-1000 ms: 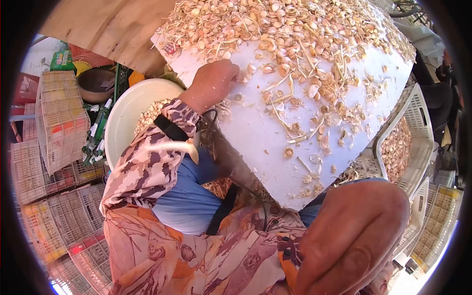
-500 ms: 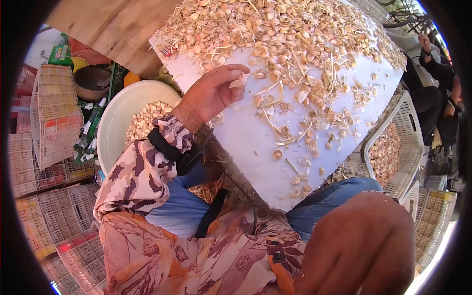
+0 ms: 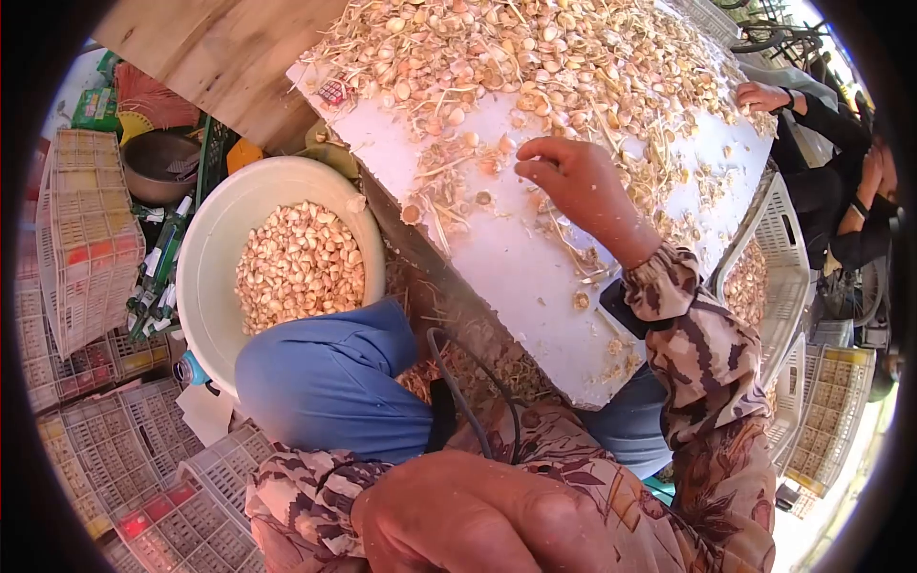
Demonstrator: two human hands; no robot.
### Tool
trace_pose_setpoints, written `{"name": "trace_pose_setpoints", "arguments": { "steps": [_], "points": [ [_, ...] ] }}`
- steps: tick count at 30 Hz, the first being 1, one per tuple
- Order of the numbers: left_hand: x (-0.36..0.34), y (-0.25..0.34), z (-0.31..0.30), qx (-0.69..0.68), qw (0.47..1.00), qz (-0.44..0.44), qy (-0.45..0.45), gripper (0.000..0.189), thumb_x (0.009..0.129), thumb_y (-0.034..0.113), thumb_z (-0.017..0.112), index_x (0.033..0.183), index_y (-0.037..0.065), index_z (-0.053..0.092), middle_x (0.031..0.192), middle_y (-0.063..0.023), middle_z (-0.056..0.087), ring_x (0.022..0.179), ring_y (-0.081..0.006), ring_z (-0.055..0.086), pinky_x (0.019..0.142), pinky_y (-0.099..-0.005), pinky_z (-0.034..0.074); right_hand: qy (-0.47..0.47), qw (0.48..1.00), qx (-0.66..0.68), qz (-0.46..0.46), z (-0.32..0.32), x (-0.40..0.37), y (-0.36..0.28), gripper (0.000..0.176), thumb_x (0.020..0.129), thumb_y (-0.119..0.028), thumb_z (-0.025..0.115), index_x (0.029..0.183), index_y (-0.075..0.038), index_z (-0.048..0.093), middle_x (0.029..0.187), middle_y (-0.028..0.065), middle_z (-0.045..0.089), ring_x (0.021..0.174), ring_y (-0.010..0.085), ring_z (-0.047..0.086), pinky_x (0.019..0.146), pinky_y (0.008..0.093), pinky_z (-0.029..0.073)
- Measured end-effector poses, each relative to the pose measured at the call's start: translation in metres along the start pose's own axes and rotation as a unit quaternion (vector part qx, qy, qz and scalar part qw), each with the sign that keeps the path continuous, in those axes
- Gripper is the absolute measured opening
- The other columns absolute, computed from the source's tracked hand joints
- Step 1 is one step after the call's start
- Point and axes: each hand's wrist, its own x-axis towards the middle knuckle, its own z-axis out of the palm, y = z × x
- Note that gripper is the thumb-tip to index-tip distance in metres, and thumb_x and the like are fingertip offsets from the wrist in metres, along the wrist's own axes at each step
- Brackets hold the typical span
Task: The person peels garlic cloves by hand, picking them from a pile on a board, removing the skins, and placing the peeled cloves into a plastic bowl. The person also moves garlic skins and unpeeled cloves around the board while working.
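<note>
Left hand (image 3: 478, 520) of yours is nearest, low in front of the table (image 3: 530, 277). You see its back; its fingers bend out of sight, so you can't tell if it holds anything. Your blue trouser leg (image 3: 334, 382) is left of the table's near corner. Your right hand (image 3: 578, 186) is over the middle of the table, thumb and first finger close together; you can't tell if a clove is between them. A pale tub (image 3: 210, 248) left of the table has a heap of garlic cloves (image 3: 301, 263) in it. A white crate (image 3: 785, 239) stands right of the table. A big messy pile (image 3: 535, 57) of garlic covers the table's far part. Another person's hand (image 3: 759, 97) is at the table's far right edge.
</note>
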Motion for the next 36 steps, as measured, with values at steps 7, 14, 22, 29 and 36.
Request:
{"name": "trace_pose_setpoints", "arguments": {
  "steps": [7, 14, 22, 29, 36],
  "points": [
    [0.005, 0.042, -0.013, 0.045, 0.993, -0.081, -0.078, 0.017, 0.080, -0.001, 0.066, 0.096, -0.005, 0.062, 0.089, -0.0232, 0.061, 0.072, -0.0268, 0.058, 0.062, -0.0310, 0.050, -0.019, 0.966, -0.245, -0.075, 0.057, 0.042, 0.013, 0.021, 0.082, -0.024, 0.058, 0.091, -0.005, 0.063, 0.084, 0.0158, 0.064, 0.080, 0.0343, 0.061, 0.069, 0.0423, 0.047],
    [-0.007, 0.064, -0.002, 0.066, 0.982, -0.103, -0.143, 0.012, 0.084, -0.002, 0.059, 0.093, -0.008, 0.057, 0.092, -0.0224, 0.058, 0.075, -0.0262, 0.058, 0.062, -0.0327, 0.049, 0.008, 0.989, -0.119, -0.088, 0.035, 0.018, 0.018, 0.014, 0.079, -0.019, 0.061, 0.084, -0.006, 0.062, 0.079, 0.0148, 0.064, 0.076, 0.0325, 0.061, 0.066, 0.0415, 0.047],
    [-0.011, 0.131, 0.019, 0.832, 0.541, 0.126, 0.018, 0.017, 0.086, 0.000, 0.052, 0.100, 0.003, 0.061, 0.095, -0.0118, 0.058, 0.078, -0.0187, 0.056, 0.068, -0.0291, 0.047, 0.037, 0.981, 0.185, 0.049, -0.026, -0.051, -0.033, 0.016, 0.080, -0.018, 0.068, 0.089, -0.005, 0.065, 0.073, -0.0002, 0.062, 0.067, 0.0087, 0.055, 0.062, 0.0240, 0.044],
    [-0.004, 0.067, -0.023, 0.650, 0.694, -0.254, 0.179, 0.031, 0.093, 0.015, 0.052, 0.119, 0.000, 0.053, 0.094, -0.0068, 0.063, 0.077, -0.0106, 0.059, 0.071, -0.0227, 0.046, -0.008, 0.965, 0.119, -0.233, -0.033, -0.090, -0.081, 0.016, 0.081, -0.011, 0.065, 0.095, -0.004, 0.062, 0.081, 0.0108, 0.062, 0.073, 0.0226, 0.062, 0.064, 0.0303, 0.048],
    [-0.034, 0.032, -0.060, 0.485, 0.743, -0.388, 0.249, 0.017, 0.093, 0.011, 0.050, 0.101, -0.002, 0.057, 0.083, -0.0034, 0.061, 0.066, -0.0074, 0.055, 0.060, -0.0212, 0.045, -0.166, 0.955, 0.119, -0.216, -0.026, -0.109, -0.063, 0.032, 0.078, -0.011, 0.068, 0.110, -0.008, 0.062, 0.076, 0.0090, 0.060, 0.068, 0.0239, 0.060, 0.062, 0.0305, 0.047]
  ]
}}
